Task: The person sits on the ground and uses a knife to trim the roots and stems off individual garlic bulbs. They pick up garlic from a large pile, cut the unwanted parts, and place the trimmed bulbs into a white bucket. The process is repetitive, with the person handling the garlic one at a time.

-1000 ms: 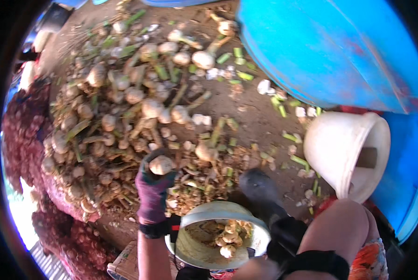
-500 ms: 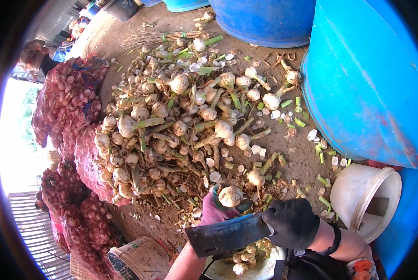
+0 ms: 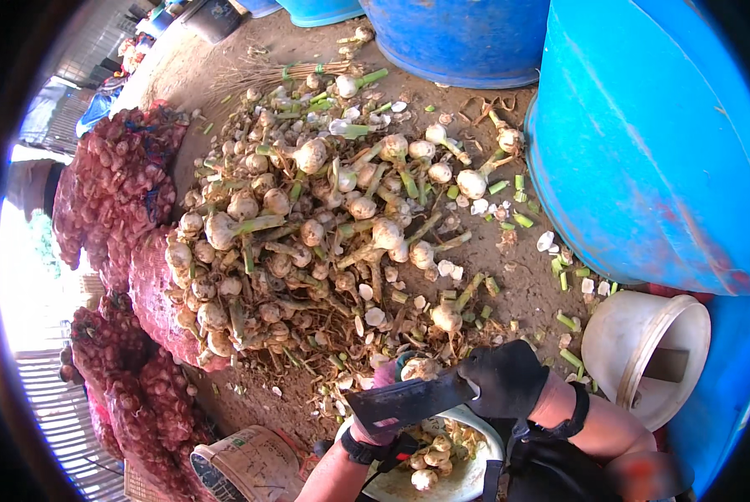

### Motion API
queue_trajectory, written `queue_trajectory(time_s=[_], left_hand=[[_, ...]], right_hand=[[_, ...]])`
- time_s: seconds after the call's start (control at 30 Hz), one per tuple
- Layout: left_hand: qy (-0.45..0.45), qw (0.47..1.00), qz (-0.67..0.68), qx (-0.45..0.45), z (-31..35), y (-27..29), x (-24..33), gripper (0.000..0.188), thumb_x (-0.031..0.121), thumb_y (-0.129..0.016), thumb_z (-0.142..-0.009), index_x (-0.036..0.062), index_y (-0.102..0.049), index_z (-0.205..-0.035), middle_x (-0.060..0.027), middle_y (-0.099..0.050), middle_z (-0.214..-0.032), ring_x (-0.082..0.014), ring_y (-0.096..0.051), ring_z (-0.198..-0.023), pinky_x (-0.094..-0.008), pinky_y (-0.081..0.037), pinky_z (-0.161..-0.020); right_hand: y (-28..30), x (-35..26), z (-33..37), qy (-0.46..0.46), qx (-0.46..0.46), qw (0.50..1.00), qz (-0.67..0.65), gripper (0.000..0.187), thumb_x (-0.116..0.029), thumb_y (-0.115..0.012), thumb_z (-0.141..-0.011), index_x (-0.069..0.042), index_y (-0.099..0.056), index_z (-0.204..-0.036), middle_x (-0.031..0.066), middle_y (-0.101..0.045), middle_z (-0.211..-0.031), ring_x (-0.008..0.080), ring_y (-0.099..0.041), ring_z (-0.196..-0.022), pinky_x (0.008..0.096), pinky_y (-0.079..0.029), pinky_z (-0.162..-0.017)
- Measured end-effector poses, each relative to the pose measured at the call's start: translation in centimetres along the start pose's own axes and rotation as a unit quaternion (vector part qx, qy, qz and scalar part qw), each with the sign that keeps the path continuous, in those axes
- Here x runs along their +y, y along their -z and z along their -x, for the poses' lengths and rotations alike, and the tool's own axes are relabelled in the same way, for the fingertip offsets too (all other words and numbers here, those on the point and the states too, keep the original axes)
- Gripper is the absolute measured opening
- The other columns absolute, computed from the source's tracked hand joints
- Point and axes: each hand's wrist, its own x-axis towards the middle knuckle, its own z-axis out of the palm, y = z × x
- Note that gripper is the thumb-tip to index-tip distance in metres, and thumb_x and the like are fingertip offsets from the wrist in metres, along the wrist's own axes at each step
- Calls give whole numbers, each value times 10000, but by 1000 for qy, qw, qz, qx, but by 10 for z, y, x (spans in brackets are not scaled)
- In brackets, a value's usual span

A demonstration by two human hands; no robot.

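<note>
- Garlic bulb [image 3: 420, 369]: clamped in gloved left hand [image 3: 384, 375], on near side of garlic heap [image 3: 310, 232].
- Lies just left of black-gloved right hand [image 3: 502, 378], itself closed around right end of cleaver [image 3: 408, 404].
- Crossed on near side by blade set lengthwise left to right, right end slightly farther; cannot tell whether touching.
- Long axis of bulb hidden.
- Sits on far side of pale basin [image 3: 495, 445].
</note>
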Motion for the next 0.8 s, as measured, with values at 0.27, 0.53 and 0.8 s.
queue_trajectory(time_s=[0.27, 0.53, 0.8], left_hand=[[-83, 776, -625, -20, 13, -49, 11, 401, 146, -821, -587, 54, -612, -916, -34, -637, -835, -147, -615, -749, -279, -488, -716], [-210, 959, -188, -42, -13, -52, 17, 683, 517, -630, -771, 37, -455, -1224, -47, -544, -754, -168, -539, -613, -312, -478, -580], [-177, 983, -24, 40, -5, -51, -1, 521, 484, -627, -775, 93, -506, -1097, -102, -554, -1084, -267, -540, -1032, -474, -431, -922]], right_hand=[[-21, 78, 23, -158, -34, 982, 102, 137, -223, -660, -630, -104, -621, -686, 120, -602, -637, 321, -604, -594, 399, -490, -544], [-10, 7, 9, -157, 27, 959, -234, 235, -257, -706, -690, -56, -596, -742, 136, -571, -606, 298, -601, -596, 357, -486, -572], [-30, 18, 11, -231, 109, 918, -304, 266, -168, -736, -666, -24, -620, -857, 121, -613, -670, 162, -581, -592, 313, -484, -581]])
